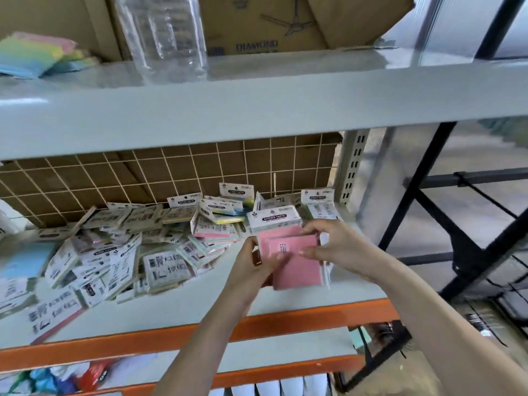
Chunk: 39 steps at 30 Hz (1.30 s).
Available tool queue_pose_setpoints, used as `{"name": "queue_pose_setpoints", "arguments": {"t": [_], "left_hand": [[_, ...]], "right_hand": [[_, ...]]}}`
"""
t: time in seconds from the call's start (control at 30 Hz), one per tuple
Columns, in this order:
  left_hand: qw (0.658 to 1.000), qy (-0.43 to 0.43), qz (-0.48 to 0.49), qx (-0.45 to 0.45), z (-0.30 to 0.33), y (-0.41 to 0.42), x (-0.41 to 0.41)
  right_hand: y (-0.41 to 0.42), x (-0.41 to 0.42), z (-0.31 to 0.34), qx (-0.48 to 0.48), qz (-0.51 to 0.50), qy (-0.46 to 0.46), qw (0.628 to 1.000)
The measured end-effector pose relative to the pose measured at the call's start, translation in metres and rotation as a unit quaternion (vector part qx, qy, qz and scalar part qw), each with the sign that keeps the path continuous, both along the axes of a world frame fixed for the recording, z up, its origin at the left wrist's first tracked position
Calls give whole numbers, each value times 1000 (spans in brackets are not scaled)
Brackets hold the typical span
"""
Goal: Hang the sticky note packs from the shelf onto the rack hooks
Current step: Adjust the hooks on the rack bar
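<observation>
Between the two hands, just above the shelf [200, 312], a few pink packs [294, 261] are held together, one overlapping another. The left hand [257, 270] is closed round their left edge, with the fingers hidden behind them and the thumb on the front. The right hand [331, 247] is pinched on their upper right corner, thumb below and fingers above. How many packs are gripped cannot be told; at least two pink faces and a white header card [271, 220] at the top are seen.

No pack is seen hung. The wire rack [171, 172], beyond the hands at the back of the shelf, shows bare grid wherever it is visible, and no hook can be made out on it for certain; a thin upright rod [275, 185] just beyond the hands may be one. The task is therefore judged to be at an early stage: packs have been gathered, and hanging is not yet done.

To the left of the hands, a large heap [128, 252] of packs is spread over the shelf, many face down, some leaning against the rack. All of these are left to be hung.

Above the hands, an upper shelf [257, 110] overhangs, carrying a clear jar [165, 35], cardboard boxes [257, 21] and loose coloured pads [37, 52]. Its front edge hides the rack's upper part, so reaching in is likely to be cramped. To the right of the hands, a slotted upright [353, 167] stands close by.
</observation>
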<state>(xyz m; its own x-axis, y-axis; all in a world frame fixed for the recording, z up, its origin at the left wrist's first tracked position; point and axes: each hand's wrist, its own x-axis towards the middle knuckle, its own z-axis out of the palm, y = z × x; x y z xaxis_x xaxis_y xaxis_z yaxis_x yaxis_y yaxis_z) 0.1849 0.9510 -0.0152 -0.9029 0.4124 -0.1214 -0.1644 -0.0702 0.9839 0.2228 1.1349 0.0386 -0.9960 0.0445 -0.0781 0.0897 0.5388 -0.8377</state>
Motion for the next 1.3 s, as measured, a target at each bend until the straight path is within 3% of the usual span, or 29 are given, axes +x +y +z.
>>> {"name": "queue_pose_setpoints", "arguments": {"t": [0.17,0.27,0.5,0.73,0.9,0.97,1.17,1.3], "left_hand": [[999,-11,45,24,6,35,15],[995,-17,70,62,8,52,30],[995,30,64,68,16,91,75],[981,139,124,50,30,129,135],[973,172,150,38,43,157,179],[974,176,139,26,46,169,194],[983,165,78,8,56,213,214],[977,208,36,-18,65,235,219]], "right_hand": [[33,12,1,85,-88,55,991],[56,31,-8,-6,-160,49,986],[101,78,-25,-224,-166,9,960],[123,133,-20,-258,-158,87,949],[146,174,-8,-186,-147,171,956],[159,190,2,-159,-152,201,955],[201,214,28,-198,-175,260,929],[228,227,39,-217,-203,286,911]]}}
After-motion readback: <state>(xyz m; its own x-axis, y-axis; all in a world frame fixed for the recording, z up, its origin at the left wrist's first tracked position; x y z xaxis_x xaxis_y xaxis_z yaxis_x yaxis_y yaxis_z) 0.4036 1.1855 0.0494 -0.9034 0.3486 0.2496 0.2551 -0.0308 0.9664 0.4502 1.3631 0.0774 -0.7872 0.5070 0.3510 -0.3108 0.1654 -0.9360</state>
